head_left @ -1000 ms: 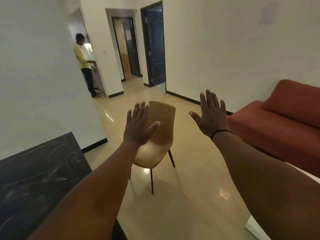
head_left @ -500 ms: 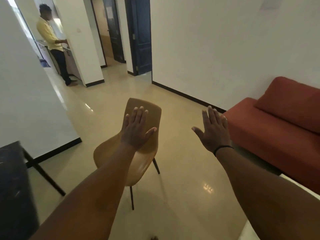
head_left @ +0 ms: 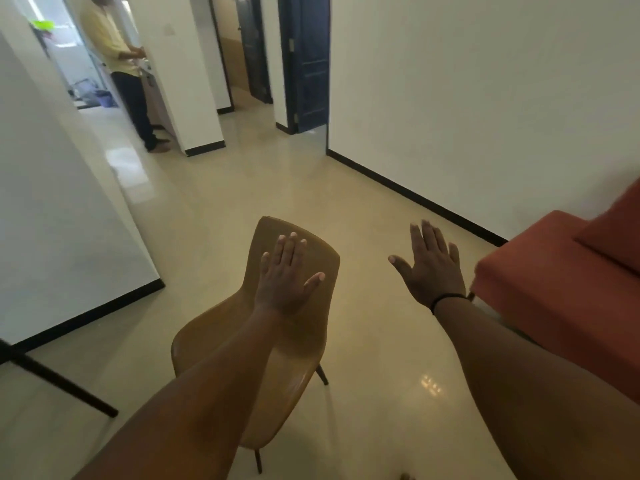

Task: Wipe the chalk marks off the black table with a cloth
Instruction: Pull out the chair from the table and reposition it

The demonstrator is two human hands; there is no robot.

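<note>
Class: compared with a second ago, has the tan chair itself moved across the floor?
Cannot tell. The tan chair keeps a similar place beside the red sofa; the camera swung.

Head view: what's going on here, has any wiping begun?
No wiping. Both the left hand and the right hand are stretched forward with straight fingers, holding nothing. No cloth shows. They hover over a tan chair and the floor. Only a black table leg shows at left.

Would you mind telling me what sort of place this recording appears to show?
Probably a home or flat's living area: a red sofa along the white wall, a tan moulded chair on a glossy tiled floor, and a blue door off a hallway.
</note>
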